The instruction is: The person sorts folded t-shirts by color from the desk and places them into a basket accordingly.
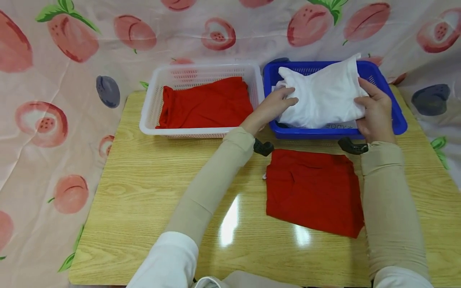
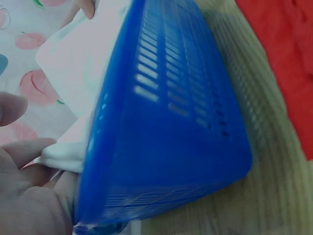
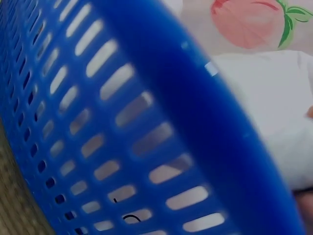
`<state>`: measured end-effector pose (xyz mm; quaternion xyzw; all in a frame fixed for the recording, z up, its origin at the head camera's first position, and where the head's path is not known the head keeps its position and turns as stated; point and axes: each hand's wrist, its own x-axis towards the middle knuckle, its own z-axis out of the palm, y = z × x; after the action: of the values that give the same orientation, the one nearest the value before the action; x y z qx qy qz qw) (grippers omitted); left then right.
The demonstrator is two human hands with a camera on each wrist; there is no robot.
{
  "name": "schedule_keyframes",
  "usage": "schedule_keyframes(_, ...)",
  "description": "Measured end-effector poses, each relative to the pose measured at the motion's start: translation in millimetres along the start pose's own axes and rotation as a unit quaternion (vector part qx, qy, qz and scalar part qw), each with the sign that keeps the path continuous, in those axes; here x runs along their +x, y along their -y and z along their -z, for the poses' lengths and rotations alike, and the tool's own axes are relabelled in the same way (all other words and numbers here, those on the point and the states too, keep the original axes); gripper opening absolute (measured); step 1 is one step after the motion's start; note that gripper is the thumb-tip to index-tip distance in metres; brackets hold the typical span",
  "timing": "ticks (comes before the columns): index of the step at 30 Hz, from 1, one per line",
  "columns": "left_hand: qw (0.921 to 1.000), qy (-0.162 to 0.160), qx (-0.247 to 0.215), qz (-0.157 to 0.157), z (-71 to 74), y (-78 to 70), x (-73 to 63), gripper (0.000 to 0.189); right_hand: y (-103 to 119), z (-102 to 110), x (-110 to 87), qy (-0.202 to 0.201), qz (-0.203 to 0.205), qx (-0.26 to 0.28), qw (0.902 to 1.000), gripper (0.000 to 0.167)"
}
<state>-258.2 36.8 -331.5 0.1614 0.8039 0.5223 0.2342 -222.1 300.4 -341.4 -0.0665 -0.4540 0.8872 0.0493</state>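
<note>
Over the blue basket both hands hold a folded white garment, raised toward its right end. My left hand pinches its left edge between thumb and fingers; the left wrist view shows a fold of white fabric in those fingers. At the opposite edge, my right hand grips the fabric, thumb in front. In the right wrist view the basket's slotted wall hides most of that hand. Beneath the garment, white fabric with dark lettering shows inside the basket.
A white basket with a folded red garment stands to the left. Another folded red garment lies on the wooden table in front of the blue basket. A peach-patterned cloth hangs behind.
</note>
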Motion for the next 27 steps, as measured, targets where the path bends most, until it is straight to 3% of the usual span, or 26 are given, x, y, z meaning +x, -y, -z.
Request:
schedule_keyframes(6, 0.9980, 0.038, 0.044, 0.026, 6.0, -7.5, 7.6, 0.051, -3, -4, 2.1, -0.011, -0.014, -0.086, 0.9961, 0.051)
schedule_keyframes(10, 0.9954, 0.050, 0.082, 0.005, 5.9, -8.9, 10.8, 0.050, -1, -2, 3.8, -0.013, -0.001, -0.131, 0.9913, 0.054)
schedule_keyframes(16, 0.9948, 0.055, 0.085, 0.001, 5.1, -8.1, 11.6, 0.051, 3, 4, 4.3, -0.026, 0.010, -0.193, 0.9808, 0.054)
schedule_keyframes(22, 0.9933, 0.050, 0.102, -0.019, 5.9, -7.5, 15.7, 0.056, 4, 5, 4.6, -0.070, 0.033, -0.256, 0.9635, 0.051)
schedule_keyframes(27, 0.9941, 0.046, 0.097, 0.017, 7.0, -6.7, 17.3, 0.060, -1, 4, 7.3, -0.084, 0.048, -0.326, 0.9405, 0.051)
